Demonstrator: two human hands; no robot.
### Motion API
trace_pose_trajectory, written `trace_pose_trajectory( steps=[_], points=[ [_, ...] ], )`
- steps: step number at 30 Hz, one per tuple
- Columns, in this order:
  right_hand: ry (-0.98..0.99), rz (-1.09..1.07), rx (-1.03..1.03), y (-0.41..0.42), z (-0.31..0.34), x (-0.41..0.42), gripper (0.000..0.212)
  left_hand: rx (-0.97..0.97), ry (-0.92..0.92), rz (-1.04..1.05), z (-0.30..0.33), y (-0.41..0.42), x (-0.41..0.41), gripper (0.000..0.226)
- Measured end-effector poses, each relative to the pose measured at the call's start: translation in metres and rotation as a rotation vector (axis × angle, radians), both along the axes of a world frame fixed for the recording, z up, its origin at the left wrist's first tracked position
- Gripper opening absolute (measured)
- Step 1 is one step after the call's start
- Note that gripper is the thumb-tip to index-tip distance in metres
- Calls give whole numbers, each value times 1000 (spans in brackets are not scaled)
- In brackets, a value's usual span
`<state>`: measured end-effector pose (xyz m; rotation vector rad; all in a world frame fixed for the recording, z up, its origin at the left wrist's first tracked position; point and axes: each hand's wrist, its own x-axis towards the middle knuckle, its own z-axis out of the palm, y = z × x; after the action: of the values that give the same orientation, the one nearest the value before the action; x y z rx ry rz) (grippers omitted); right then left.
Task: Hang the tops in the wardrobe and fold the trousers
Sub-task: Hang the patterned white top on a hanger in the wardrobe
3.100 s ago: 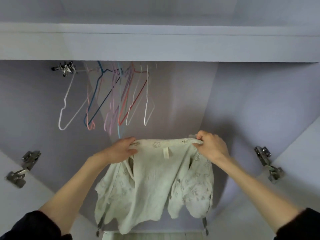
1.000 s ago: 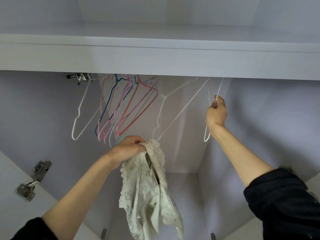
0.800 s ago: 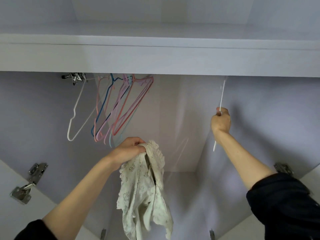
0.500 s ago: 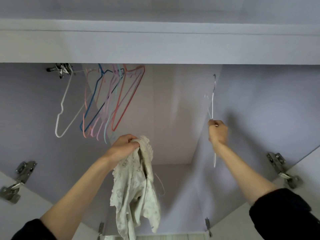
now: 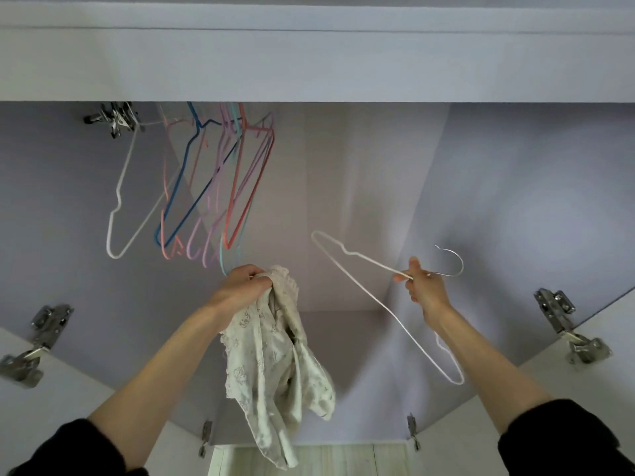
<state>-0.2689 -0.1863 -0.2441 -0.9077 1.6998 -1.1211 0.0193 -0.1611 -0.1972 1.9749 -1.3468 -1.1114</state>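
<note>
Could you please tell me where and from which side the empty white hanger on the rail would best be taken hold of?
Probably at its neck, just under the hook, where the white hanger meets the rail near the metal bracket. Come from its left, open side: the coloured hangers crowd its right. The right hand grips the other white hanger near its neck too.

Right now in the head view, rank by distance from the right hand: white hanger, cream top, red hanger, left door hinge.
1. white hanger: held in the right hand.
2. cream top: centre, in the left hand.
3. red hanger: upper left, on the rail.
4. left door hinge: far left edge.
</note>
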Motion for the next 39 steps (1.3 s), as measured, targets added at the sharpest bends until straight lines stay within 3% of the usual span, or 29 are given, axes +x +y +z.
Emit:
trace_pose_trajectory(
  steps=[6, 13, 21, 23, 25, 28, 30, 33, 36, 39],
  points=[
    [207, 113, 77, 9, -2, 1, 52, 21, -24, 48, -8, 1, 4, 14],
    [241, 159, 1, 14, 8, 6, 55, -36, -155, 21, -14, 2, 2, 13],
    [638, 439, -19, 30, 21, 74, 48, -253, -174, -196, 13, 12, -33, 22],
    [560, 457, -32, 33, 22, 92, 49, -308, -173, -242, 23, 16, -40, 22],
    [332, 392, -35, 33, 27, 98, 52, -315, -224, -306, 28, 18, -40, 23],
    [218, 275, -86, 29, 34, 94, 52, -323, -512, -395, 24, 24, -31, 23],
    [210, 277, -149, 29, 38, 93, 48, -436, -701, -433, 17, 28, -23, 25],
    [184, 317, -170, 34, 37, 95, 48, -642, -674, -569, 9, 24, -18, 34],
    [76, 374, -174, 39, 42, 96, 44, -571, -658, -673, 8, 20, -21, 25],
    [-200, 599, -119, 38, 51, 85, 29, -597, -582, -631, 8, 19, -19, 21]
  ],
)
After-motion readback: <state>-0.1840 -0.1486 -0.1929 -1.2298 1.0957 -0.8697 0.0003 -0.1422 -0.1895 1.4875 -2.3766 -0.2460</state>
